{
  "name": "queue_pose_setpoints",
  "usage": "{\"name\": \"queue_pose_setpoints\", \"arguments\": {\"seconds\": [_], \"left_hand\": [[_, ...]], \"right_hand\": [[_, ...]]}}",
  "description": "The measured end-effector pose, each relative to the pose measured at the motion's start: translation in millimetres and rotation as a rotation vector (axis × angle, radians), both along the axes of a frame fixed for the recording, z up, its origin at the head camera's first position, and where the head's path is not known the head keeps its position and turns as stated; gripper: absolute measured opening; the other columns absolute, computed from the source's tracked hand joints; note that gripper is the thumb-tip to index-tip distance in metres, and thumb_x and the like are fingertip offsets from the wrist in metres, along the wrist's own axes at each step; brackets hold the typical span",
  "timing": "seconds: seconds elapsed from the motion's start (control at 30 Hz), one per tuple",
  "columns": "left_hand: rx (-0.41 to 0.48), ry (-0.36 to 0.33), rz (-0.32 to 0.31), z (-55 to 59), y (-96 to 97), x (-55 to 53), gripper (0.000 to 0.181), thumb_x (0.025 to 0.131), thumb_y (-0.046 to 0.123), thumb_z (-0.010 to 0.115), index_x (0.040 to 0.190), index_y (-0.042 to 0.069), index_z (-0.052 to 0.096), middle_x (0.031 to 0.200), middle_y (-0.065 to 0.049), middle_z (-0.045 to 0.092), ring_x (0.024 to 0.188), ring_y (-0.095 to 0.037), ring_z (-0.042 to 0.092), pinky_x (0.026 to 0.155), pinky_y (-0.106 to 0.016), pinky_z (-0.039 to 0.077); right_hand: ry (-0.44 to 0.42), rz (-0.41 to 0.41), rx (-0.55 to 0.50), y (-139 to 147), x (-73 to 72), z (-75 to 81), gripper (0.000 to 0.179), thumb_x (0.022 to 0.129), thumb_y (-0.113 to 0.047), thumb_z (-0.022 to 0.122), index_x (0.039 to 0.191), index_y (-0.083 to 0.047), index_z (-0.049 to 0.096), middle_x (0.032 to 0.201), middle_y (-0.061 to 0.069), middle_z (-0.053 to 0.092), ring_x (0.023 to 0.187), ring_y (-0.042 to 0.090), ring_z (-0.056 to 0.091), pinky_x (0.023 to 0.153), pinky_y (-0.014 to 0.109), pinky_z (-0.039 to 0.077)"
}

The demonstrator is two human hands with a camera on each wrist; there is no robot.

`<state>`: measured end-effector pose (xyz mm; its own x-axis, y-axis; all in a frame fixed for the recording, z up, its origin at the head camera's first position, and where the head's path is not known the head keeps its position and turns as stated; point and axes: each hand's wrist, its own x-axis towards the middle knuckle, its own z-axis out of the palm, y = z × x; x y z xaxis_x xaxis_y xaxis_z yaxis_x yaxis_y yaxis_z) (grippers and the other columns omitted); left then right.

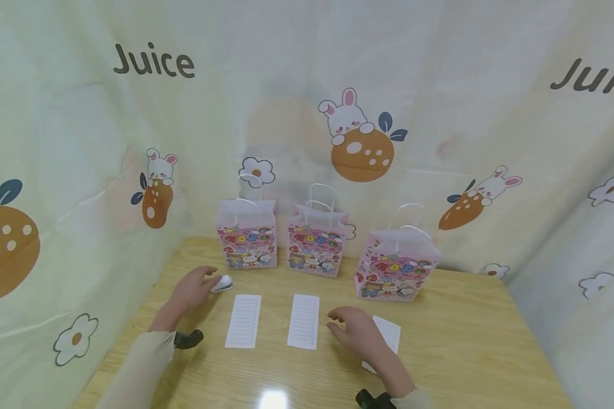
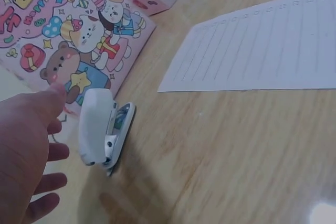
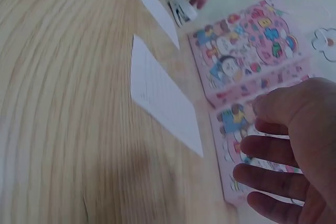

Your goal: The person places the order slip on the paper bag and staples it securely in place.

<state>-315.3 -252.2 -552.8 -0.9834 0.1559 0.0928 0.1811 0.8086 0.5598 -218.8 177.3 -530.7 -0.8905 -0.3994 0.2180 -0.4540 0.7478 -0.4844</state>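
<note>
A small white stapler (image 2: 96, 127) sits on the table at the left. My left hand (image 1: 195, 288) is right beside it, fingers apart and loosely bent, with nothing held. Toward the right, my right hand (image 1: 359, 332) hovers with relaxed fingers over the table, partly covering a printed paper slip (image 1: 389, 335). Two more lined slips lie flat between the hands, a left one (image 1: 243, 321) and a middle one (image 1: 303, 321). In the right wrist view the right hand (image 3: 294, 156) overlaps a pink bag, its fingers spread and bare.
Three pink cartoon gift bags with white handles stand along the back: left (image 1: 248, 236), middle (image 1: 316, 241) and right (image 1: 395, 267). Behind them hangs a curtain (image 1: 286, 68) printed with rabbits and fruit. The wooden table (image 1: 471, 335) extends to the right.
</note>
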Motion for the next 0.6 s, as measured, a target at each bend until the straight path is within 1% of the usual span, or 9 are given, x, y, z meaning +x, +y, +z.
{"name": "queue_pose_setpoints", "arguments": {"seconds": [0.07,0.13,0.2,0.27,0.37,0.43,0.5,0.6], "left_hand": [[0.030,-0.029,-0.003,-3.3,1.5,-5.4,0.050,0.100,0.038,0.053,0.131,-0.002,0.055,0.128,-0.023,0.057,0.115,-0.041,0.054,0.094,-0.055,0.043],[0.065,-0.038,-0.011,-8.0,2.8,-10.6,0.050,0.100,0.039,0.054,0.129,-0.002,0.057,0.125,-0.023,0.059,0.112,-0.040,0.056,0.092,-0.054,0.045],[0.092,-0.050,-0.020,-11.7,4.2,-14.8,0.052,0.099,0.039,0.055,0.128,-0.003,0.057,0.122,-0.022,0.060,0.110,-0.039,0.058,0.090,-0.052,0.046],[0.107,-0.054,-0.023,-15.0,5.5,-17.8,0.051,0.098,0.039,0.056,0.127,-0.004,0.057,0.118,-0.022,0.062,0.107,-0.037,0.059,0.089,-0.051,0.047],[0.126,-0.079,-0.012,-17.6,6.8,-19.1,0.050,0.097,0.037,0.059,0.126,-0.004,0.058,0.115,-0.019,0.063,0.104,-0.034,0.060,0.087,-0.049,0.048],[0.135,-0.090,0.001,-18.4,7.1,-19.1,0.048,0.097,0.036,0.060,0.124,-0.003,0.060,0.113,-0.017,0.064,0.102,-0.032,0.060,0.087,-0.049,0.048],[0.138,-0.087,0.006,-18.6,7.2,-18.9,0.045,0.097,0.036,0.060,0.122,-0.002,0.062,0.111,-0.015,0.065,0.102,-0.031,0.060,0.088,-0.049,0.047],[0.137,-0.071,0.000,-19.3,7.8,-18.4,0.041,0.096,0.036,0.061,0.115,0.000,0.066,0.107,-0.012,0.067,0.101,-0.031,0.061,0.090,-0.049,0.046]], "right_hand": [[0.007,0.028,-0.004,-8.5,-1.3,-0.8,0.020,0.092,-0.020,0.068,0.108,-0.007,0.071,0.102,0.002,0.070,0.090,0.020,0.065,0.075,0.037,0.053],[0.010,0.052,-0.008,-17.4,-4.5,-2.5,0.019,0.092,-0.020,0.068,0.106,-0.007,0.071,0.101,0.001,0.070,0.090,0.019,0.065,0.075,0.036,0.053],[0.012,0.071,-0.008,-26.9,-10.2,-5.0,0.018,0.092,-0.020,0.067,0.105,-0.007,0.071,0.100,0.000,0.070,0.089,0.019,0.065,0.074,0.034,0.053],[-0.008,0.085,-0.010,-37.4,-16.9,-6.5,0.018,0.093,-0.020,0.067,0.104,-0.008,0.071,0.101,0.000,0.070,0.089,0.018,0.065,0.074,0.034,0.053],[-0.031,0.098,-0.021,-55.5,-28.2,-8.1,0.017,0.093,-0.022,0.066,0.103,-0.008,0.072,0.099,-0.001,0.070,0.086,0.016,0.065,0.073,0.031,0.052],[-0.052,0.091,-0.038,-68.9,-36.6,-9.1,0.018,0.093,-0.023,0.066,0.103,-0.009,0.072,0.098,-0.001,0.070,0.084,0.014,0.064,0.072,0.030,0.052],[-0.072,0.077,-0.055,-82.7,-46.4,-11.4,0.020,0.093,-0.025,0.066,0.104,-0.009,0.072,0.098,-0.001,0.070,0.082,0.013,0.064,0.069,0.028,0.051],[-0.135,0.052,-0.079,-103.2,-61.2,-16.4,0.024,0.093,-0.026,0.067,0.109,-0.009,0.072,0.101,0.000,0.070,0.084,0.013,0.064,0.069,0.029,0.052]]}}
